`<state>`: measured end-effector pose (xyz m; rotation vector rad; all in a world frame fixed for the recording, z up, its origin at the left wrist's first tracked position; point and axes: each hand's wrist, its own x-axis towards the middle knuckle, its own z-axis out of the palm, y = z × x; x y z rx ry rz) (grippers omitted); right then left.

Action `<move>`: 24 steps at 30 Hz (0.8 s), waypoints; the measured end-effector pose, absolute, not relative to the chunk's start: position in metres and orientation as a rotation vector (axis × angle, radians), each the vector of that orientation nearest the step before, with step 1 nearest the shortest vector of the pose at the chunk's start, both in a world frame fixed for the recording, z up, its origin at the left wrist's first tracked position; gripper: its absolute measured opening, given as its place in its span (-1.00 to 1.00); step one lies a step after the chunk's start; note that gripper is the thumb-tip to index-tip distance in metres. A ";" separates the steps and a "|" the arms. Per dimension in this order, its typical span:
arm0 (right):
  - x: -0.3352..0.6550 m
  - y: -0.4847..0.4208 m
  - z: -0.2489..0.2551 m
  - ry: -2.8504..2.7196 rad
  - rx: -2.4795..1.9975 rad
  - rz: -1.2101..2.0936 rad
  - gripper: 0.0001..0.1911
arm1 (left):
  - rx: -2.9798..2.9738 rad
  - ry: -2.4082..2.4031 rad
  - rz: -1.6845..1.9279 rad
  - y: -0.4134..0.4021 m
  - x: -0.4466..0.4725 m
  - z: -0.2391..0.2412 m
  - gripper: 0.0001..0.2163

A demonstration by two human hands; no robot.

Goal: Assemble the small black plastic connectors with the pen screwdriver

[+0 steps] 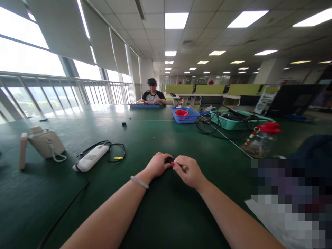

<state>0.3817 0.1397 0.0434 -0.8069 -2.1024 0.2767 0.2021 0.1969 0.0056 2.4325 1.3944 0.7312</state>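
Head view: two bare hands meet above the green tabletop [153,140]. The left hand [158,164] is curled, its thumb and fingers closed about a small black part [168,160], which lies between the two hands, near the table's surface; its detail is too small to identify. The right hand [189,170] is folded round a slim tool [185,168], apparently brown-ended, directed toward the part. Left of the hands lies a white device [93,157] with a black cord [125,150]; beyond stands a blue basket [187,118].
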 end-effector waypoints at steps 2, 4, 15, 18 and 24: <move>0.379 0.138 0.044 -2.169 -0.781 0.220 -0.64 | 2.431 1.396 0.722 0.195 0.202 0.007 -0.69; 0.377 0.137 0.043 -2.247 -0.756 0.157 -0.63 | 2.421 1.401 0.704 0.195 0.202 0.007 -0.66; 0.359 0.126 0.038 -2.565 -0.689 -0.268 -0.61 | 2.375 1.442 0.715 0.192 0.203 0.007 -0.68; 0.358 0.124 0.039 -2.585 -0.698 -0.293 -0.61 | 2.372 1.454 0.704 0.191 0.203 0.009 -0.68; 0.355 0.122 0.039 -2.615 -0.782 -0.292 -0.64 | 2.381 1.466 0.691 0.190 0.204 0.012 -0.69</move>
